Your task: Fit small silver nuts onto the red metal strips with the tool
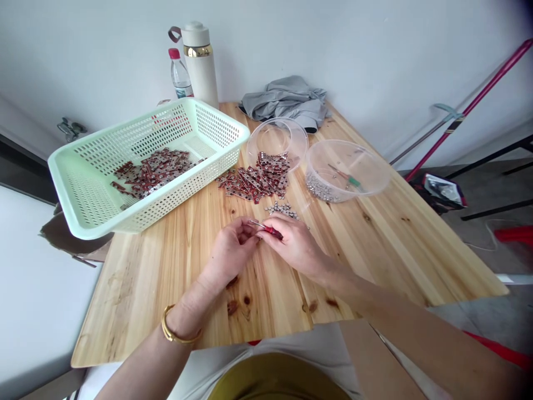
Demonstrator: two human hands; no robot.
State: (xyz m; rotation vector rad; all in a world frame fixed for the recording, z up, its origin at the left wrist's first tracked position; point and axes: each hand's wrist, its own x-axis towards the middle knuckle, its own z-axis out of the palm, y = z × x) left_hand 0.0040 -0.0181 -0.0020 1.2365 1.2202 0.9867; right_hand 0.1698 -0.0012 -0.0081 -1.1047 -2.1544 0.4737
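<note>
My right hand (297,243) is closed around a small red-handled screwdriver (272,231), its thin metal shaft pointing left toward my other hand. Fingers pinched, my left hand (234,248) meets it over the middle of the table; whatever sits between those fingertips is too small and covered to name. Just beyond my right hand lies a little heap of silvery round metal pieces (282,209). Behind that, a pile of flat reddish-brown strips with metal dots (258,180) spills from a clear round tub (297,139) tipped on its side.
A pale green perforated basket (166,214) at the left holds more strips. At the right, a clear plastic tub (370,191) contains small metal pieces and a green-handled tool (353,181). Grey cloth (287,100), a white flask (203,75) and a water bottle (180,78) stand along the wall.
</note>
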